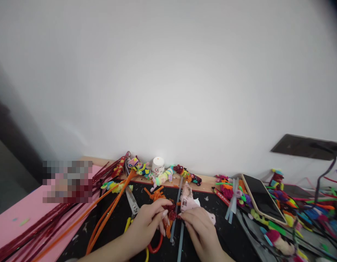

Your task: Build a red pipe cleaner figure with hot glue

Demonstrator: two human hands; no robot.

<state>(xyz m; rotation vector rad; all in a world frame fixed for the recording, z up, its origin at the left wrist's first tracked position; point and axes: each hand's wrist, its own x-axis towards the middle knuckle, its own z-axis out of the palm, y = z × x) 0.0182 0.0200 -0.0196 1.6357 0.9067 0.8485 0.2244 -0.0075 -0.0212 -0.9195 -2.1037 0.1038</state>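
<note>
Over the black mat (223, 236), my left hand (150, 220) is closed on a curled red glittery pipe cleaner (171, 211). Beside it, my right hand (201, 223) pinches a small red bit that looks like the same glittery pipe cleaner; the fingers hide most of it. A pink glue gun (190, 203) lies just behind my right hand. Pale translucent glue sticks (181, 238) lie between my hands. Cut orange pipe cleaners (157, 194) show behind my left hand, near scissors (133, 203) whose handles are partly covered by that hand.
Long red tinsel stems (62, 214) and orange pipe cleaners (110, 207) stretch across the left side over a pink surface (10, 222). Along the wall stand a white tub (158, 166) and several pipe-cleaner figures (138, 165). At right lie a phone (264, 198) and colourful pipe-cleaner pieces (316, 214).
</note>
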